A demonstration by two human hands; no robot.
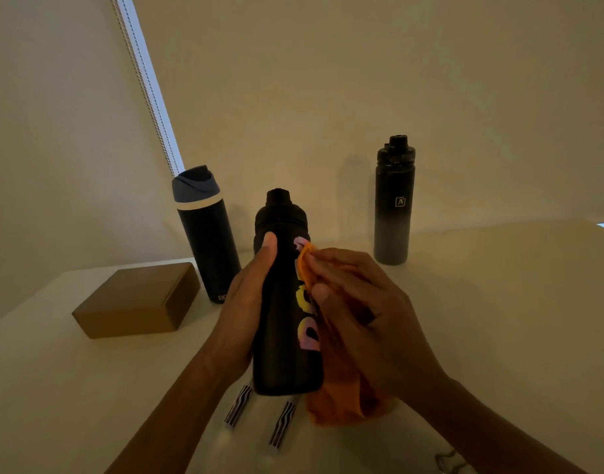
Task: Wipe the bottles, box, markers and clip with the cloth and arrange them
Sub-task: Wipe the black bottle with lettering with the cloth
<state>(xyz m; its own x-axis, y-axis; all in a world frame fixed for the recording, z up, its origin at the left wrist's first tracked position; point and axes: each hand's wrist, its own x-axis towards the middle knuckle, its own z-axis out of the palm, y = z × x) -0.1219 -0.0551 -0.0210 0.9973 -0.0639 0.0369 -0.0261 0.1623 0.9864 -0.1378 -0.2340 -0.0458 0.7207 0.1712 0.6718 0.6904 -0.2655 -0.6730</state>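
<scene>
Box (136,299) on the left, blue-capped bottle (208,241) just beside it, both unwiped by the look of it. Centre: the left hand (246,302) wraps the lettered black bottle (283,319), thumb flat up its side, while the right hand (358,302) pinches the orange cloth (341,401) against the lettering, fingers curled. Bottle-wiping step, probably early — next, I'd say, turn the bottle to reach its back. Tall grey bottle (393,213) stands well apart on the right.

Three bottles (208,248) (280,354) (393,213) are counted, along with one box (136,299), two markers (238,405) (283,424), one cloth (341,401) and one clip (447,461), the last only partly seen.
</scene>
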